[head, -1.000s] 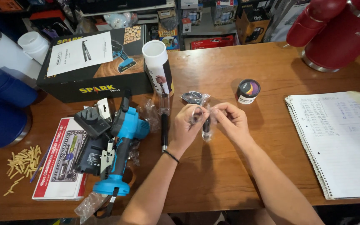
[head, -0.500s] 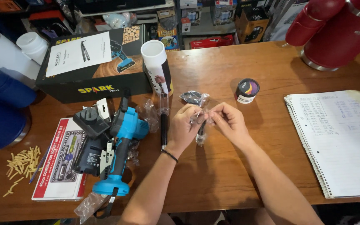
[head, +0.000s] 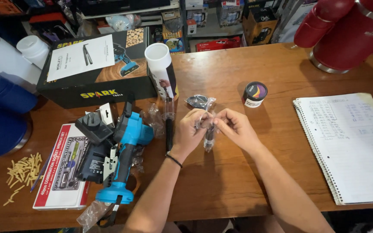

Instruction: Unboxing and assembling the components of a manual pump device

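Starting at the nine o'clock edge of the wooden surface (head: pixel 221 181), a scatter of pale yellow plugs (head: pixel 20 170) is seen, with a flat red-and-white tool-set package (head: pixel 63 170) just beside it. Toward ten o'clock a black cardboard box (head: pixel 96 69) is set, topped by a white leaflet. Below it a black charger (head: pixel 92 127) and a blue cordless power tool (head: pixel 124 159) are laid close together, the tool's handle pointing toward six o'clock. A white cylindrical tube (head: pixel 160 71) is stood upright at about eleven o'clock.

Near the centre, a small clear plastic bag (head: pixel 208 136) with a dark part inside is held just above the surface. The left hand (head: pixel 191 131) is closed around the bag's upper end, fingers curled, and the right hand (head: pixel 234 127) is pinched onto the same upper edge from the other side, so the fingertips nearly meet.

Toward one o'clock a small round jar with a black lid (head: pixel 254 94) is placed. At three o'clock an open spiral notebook (head: pixel 350 146) is laid flat, and a dark red insulated jug (head: pixel 350 34) is stood at two o'clock.
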